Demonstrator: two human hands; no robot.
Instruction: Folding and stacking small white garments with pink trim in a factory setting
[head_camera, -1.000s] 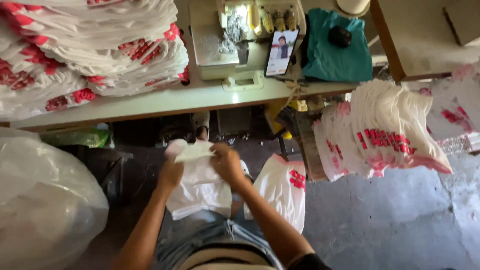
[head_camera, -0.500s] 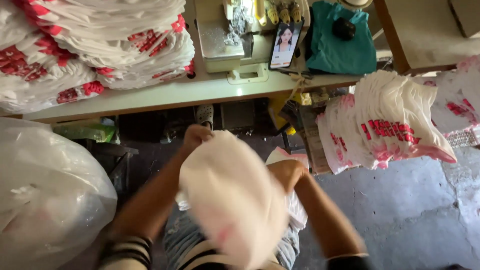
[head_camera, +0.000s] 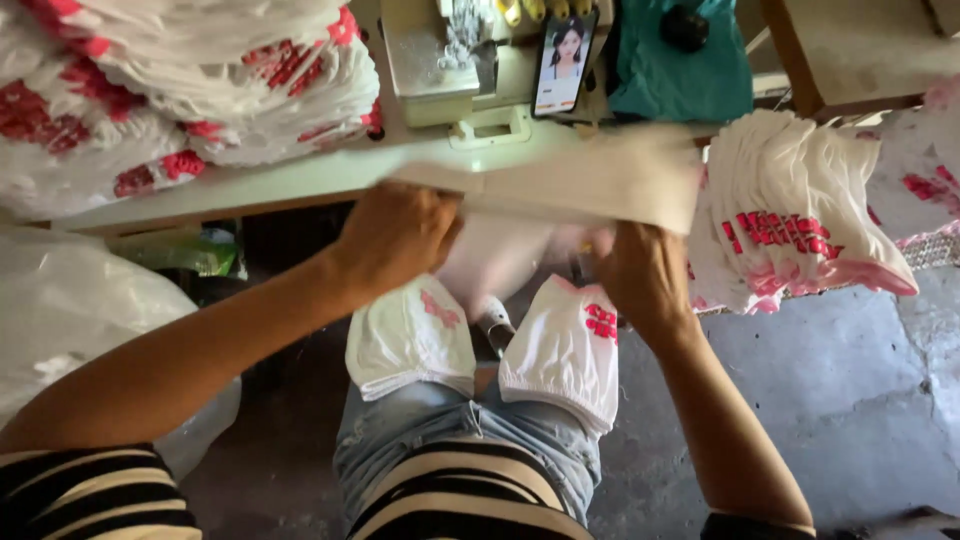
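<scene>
Both hands hold a white cloth (head_camera: 590, 185), stretched flat just above the tabletop (head_camera: 250, 185) edge. The left hand (head_camera: 395, 235) has its fingers closed on one end. The right hand (head_camera: 640, 275) grips under the other end. More white pieces (head_camera: 565, 350) lie on the knees.
</scene>
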